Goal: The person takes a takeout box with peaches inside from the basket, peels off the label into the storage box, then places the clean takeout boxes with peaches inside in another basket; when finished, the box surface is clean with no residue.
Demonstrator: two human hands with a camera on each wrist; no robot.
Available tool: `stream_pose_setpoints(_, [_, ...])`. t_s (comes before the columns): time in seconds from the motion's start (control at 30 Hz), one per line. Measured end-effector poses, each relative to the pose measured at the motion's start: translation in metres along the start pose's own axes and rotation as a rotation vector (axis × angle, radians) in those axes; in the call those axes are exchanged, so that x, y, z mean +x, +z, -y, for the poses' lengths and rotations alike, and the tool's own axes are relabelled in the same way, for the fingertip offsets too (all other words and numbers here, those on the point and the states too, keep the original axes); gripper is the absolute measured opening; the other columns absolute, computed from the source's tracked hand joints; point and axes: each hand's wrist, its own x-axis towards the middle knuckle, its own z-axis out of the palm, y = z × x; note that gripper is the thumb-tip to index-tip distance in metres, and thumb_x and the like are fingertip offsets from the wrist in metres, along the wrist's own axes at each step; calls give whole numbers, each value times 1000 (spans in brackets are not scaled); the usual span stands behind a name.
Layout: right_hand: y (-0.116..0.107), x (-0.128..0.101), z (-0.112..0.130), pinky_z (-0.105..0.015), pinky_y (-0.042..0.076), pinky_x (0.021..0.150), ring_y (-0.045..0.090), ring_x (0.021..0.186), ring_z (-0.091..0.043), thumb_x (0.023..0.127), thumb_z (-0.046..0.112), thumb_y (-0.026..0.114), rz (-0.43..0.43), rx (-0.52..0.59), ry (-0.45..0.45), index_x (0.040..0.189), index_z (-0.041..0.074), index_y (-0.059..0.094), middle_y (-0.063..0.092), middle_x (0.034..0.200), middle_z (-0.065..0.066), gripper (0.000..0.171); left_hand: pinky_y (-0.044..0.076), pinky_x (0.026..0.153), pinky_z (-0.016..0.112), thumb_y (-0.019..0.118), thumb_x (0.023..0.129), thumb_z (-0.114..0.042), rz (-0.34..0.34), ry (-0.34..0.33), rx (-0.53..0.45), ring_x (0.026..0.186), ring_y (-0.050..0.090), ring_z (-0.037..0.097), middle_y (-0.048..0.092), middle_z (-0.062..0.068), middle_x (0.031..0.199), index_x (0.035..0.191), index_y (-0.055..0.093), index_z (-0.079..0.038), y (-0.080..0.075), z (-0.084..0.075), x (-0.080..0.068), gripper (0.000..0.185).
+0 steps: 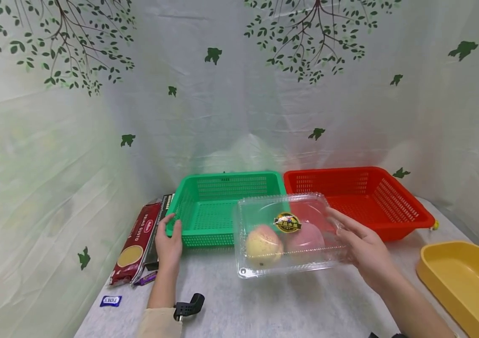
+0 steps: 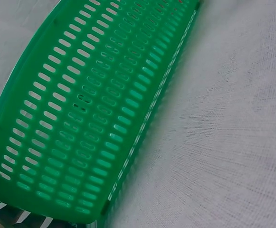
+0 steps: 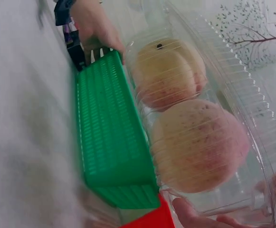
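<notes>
My right hand (image 1: pixel 366 251) holds a clear plastic fruit box (image 1: pixel 256 209) by its right end, raised over the table before the baskets. Through its lid show a yellowish peach (image 1: pixel 263 246) and a pinker peach (image 1: pixel 305 243), beside a round black-and-gold label (image 1: pixel 287 222). In the right wrist view both peaches lie against the clear wall, and fingertips (image 3: pixel 190 213) press the box's near end. At the front left corner of the green basket (image 1: pixel 207 240), my left hand (image 1: pixel 169 249) grips the rim, with thumb and forefinger at the edge.
A red basket (image 1: pixel 404 230) stands right of the green one, with a yellow tub (image 1: pixel 442 277) nearer on the right. Left of the green basket lie a dark red food packet (image 1: pixel 138 241), a purple wrapper (image 1: pixel 145 279) and a small blue packet (image 1: pixel 110 301). A leaf-printed curtain (image 1: pixel 247 108) hangs behind.
</notes>
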Motion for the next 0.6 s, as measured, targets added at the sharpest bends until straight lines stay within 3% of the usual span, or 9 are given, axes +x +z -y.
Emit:
stream_pose_setpoints(0.17, [-6, -13, -5, -44, 55, 97, 34, 144, -31, 102, 45, 50, -24, -50, 41, 151, 51, 32, 29, 165, 0, 53, 18, 124, 57, 51, 104, -29, 7, -17, 8, 154, 21, 31, 34, 10, 162, 146, 46, -16, 1, -1, 0, 45])
stream_pose_setpoints(0.37, [-12, -25, -15, -55, 51, 102, 28, 147, -37, 102, 47, 50, -39, -75, 112, 152, 52, 28, 21, 168, -2, 56, 19, 123, 58, 51, 104, -28, 25, -43, -1, 154, 19, 31, 29, 7, 164, 150, 43, -21, 0, -4, -1, 47])
stream_pose_setpoints(0.6, [-9, -33, -38, -59, 53, 96, 44, 141, -36, 101, 47, 50, -35, -115, 155, 155, 45, 27, 31, 164, -7, 58, 20, 123, 59, 49, 104, -29, 46, -70, -11, 154, 19, 32, 25, 6, 166, 152, 39, -26, -2, -6, -2, 49])
